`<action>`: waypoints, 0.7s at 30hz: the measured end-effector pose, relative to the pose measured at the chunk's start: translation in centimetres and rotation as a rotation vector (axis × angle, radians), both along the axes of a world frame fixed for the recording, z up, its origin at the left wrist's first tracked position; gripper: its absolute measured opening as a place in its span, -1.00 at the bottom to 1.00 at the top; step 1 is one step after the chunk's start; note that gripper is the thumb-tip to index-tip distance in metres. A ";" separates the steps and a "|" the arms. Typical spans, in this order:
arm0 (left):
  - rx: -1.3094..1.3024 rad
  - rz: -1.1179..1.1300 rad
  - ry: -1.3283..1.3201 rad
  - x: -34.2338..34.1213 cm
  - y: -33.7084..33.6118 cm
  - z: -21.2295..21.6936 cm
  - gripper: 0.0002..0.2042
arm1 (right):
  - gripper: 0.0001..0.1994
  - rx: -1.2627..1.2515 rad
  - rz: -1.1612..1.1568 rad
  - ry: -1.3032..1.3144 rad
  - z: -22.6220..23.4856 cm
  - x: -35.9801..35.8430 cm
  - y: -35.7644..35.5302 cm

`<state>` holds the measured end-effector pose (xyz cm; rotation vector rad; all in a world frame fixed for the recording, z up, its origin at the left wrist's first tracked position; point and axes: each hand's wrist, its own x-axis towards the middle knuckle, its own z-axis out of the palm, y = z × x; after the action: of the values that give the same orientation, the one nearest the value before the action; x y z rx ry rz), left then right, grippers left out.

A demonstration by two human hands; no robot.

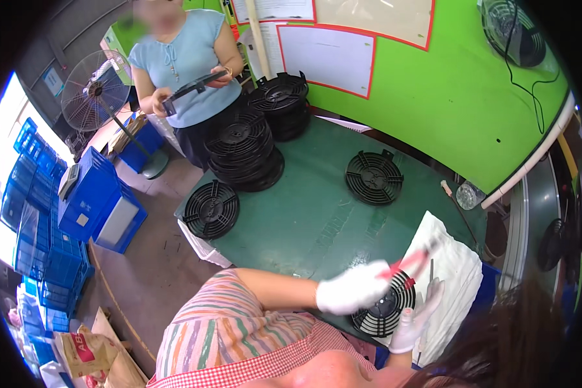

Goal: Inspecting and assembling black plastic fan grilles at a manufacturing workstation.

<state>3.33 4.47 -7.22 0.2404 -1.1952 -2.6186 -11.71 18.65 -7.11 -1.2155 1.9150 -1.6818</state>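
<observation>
My left hand (352,288) grips red pliers (412,260); my right hand (415,320), fingers loose, steadies the grille (387,304) on the cloth (459,271) at 4 o'clock of the counter (317,213); the blurred pliers may slip and nick my fingers

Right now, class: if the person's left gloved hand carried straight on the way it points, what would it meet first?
Probably the white cloth. The left hand, gripping red-handled pliers, points up and right over the black fan grille; depth is unclear and the hand is blurred.
</observation>
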 end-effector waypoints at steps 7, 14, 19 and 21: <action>-1.411 0.155 0.258 -2.8 7.1 -1.1 -0.67 | 0.11 -0.306 0.125 -0.942 -0.9 1.4 2.2; -1.341 0.280 -0.135 -2.8 2.8 3.4 -0.64 | -0.47 0.112 -0.136 -1.233 0.5 -2.6 6.0; -1.514 0.023 -0.785 -2.7 -0.9 -1.2 -0.46 | -0.51 0.219 -0.302 -0.978 -7.3 -3.0 11.2; -1.422 0.203 -0.755 -2.2 0.0 -2.0 -0.33 | -0.44 0.083 -0.311 -0.455 -5.5 0.1 7.6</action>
<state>1.11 4.47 -9.23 0.9479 -2.6556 -0.9523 -11.62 26.28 -12.63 -0.4612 1.9194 -1.8099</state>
